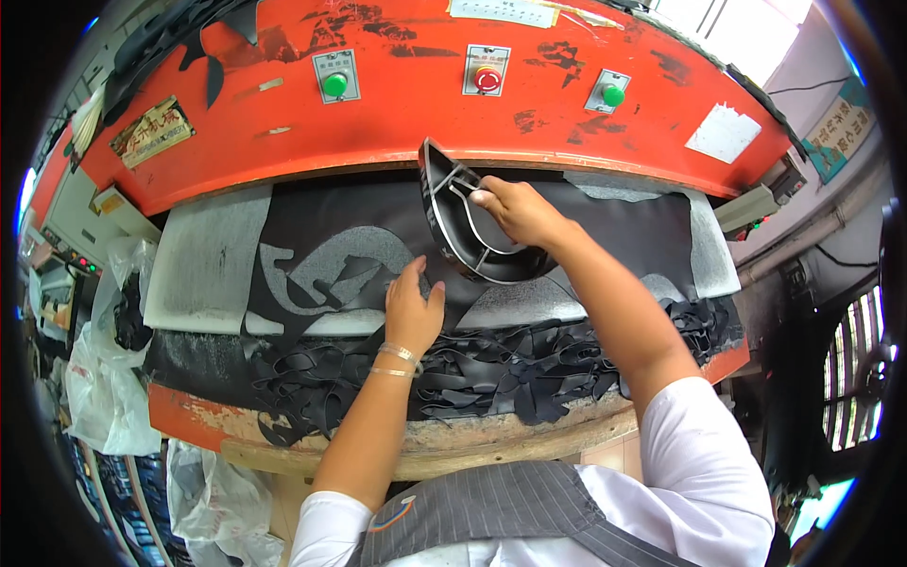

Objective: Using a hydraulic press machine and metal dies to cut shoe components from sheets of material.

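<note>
My right hand (pixel 521 210) is closed around the upper inner part of a curved, U-shaped metal cutting die (pixel 453 238). It holds the die tilted over a black leather-like sheet (pixel 326 203); whether its lower edge touches the sheet, I cannot tell. My left hand (pixel 414 304) is just left of the die, fingers stretched and apart, at the edge of a curved cut-out in the sheet. Nothing shows in it. Through the openings, the grey-white cutting board (pixel 203 269) under the sheet is visible.
Behind the board stands a red press beam (pixel 406 109) with two green buttons and a red button (pixel 487 80). Tangled black offcuts (pixel 529 369) line the near side, before a worn wooden edge (pixel 444 463). Clear plastic bags (pixel 109 402) hang at left.
</note>
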